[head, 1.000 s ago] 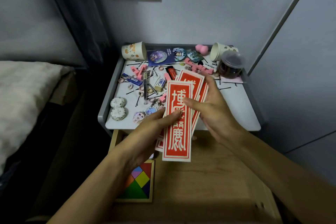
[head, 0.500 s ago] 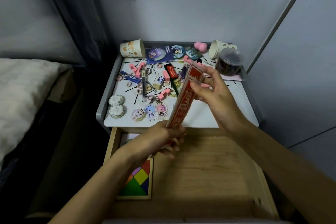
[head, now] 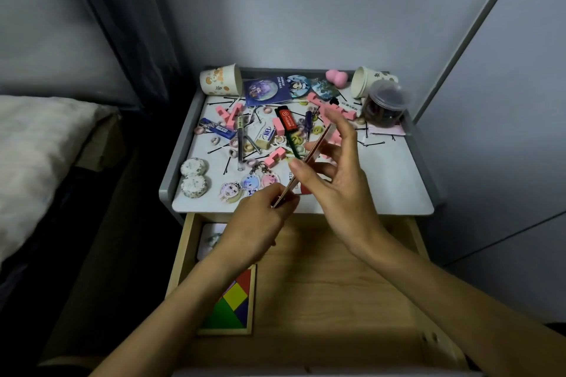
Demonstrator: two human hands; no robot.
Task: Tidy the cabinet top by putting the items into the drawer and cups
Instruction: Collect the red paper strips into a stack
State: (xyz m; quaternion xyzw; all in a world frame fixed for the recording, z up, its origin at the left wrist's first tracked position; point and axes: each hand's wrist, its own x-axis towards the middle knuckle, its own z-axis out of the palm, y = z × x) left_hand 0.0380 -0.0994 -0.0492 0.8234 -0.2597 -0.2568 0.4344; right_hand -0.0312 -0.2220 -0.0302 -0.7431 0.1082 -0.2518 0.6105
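Item: stack of red cards [head: 310, 157], seen edge-on and tilted, held in the air over the front edge of the bench [head: 392, 180], above the open wooden drawer [head: 337, 285].
Left hand [head: 260, 220]: grip pinching the stack's lower end.
Right hand [head: 333, 180]: thumb on one face, fingers on the other, grip closed loosely round the upper part.
In the drawer: coloured tangram puzzle [head: 232, 300] at the left side.
On the bench: two paper cups on their sides at the back corners, left cup [head: 222, 79] and right cup [head: 367, 81]; clear lidded jar [head: 386, 104] just beside the right cup; three character keychains [head: 248, 185] near the front; scattered pink blocks, hairpins and small rings.
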